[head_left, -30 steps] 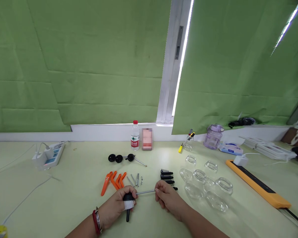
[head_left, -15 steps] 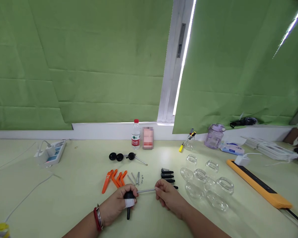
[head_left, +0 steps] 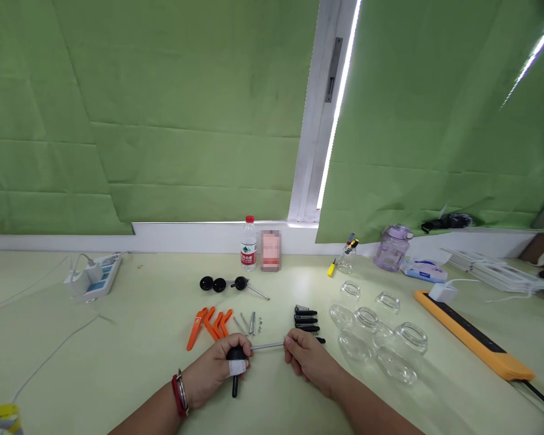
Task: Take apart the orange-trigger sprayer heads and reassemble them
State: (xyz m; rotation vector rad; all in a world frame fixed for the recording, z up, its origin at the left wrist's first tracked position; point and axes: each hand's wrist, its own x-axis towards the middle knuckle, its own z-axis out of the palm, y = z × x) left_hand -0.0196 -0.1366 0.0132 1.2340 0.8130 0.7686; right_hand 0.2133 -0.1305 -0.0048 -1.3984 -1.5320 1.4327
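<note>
My left hand point(head_left: 213, 374), with a white bandage on one finger and bracelets at the wrist, is closed around a black knob handle point(head_left: 236, 362) near the table's front. A thin metal rod point(head_left: 267, 346) runs from that knob to the right. My right hand point(head_left: 306, 359) pinches the rod's far end. Just beyond the hands lie orange plastic handles point(head_left: 208, 324), loose metal rods and screws point(head_left: 250, 324), and black ribbed parts point(head_left: 306, 319). Farther back lie black round knobs point(head_left: 217, 284), one on a rod.
Several clear glass jars point(head_left: 374, 338) lie to the right. A long orange bar point(head_left: 469, 341), a purple jug point(head_left: 391, 248) and papers sit farther right. A water bottle point(head_left: 248, 244) stands at the wall, and a power strip point(head_left: 90, 278) with cables is at the left.
Both hands keep their hold on the knob and rod. The view has tilted up slightly, so everything sits a little lower and nearer in the picture.
</note>
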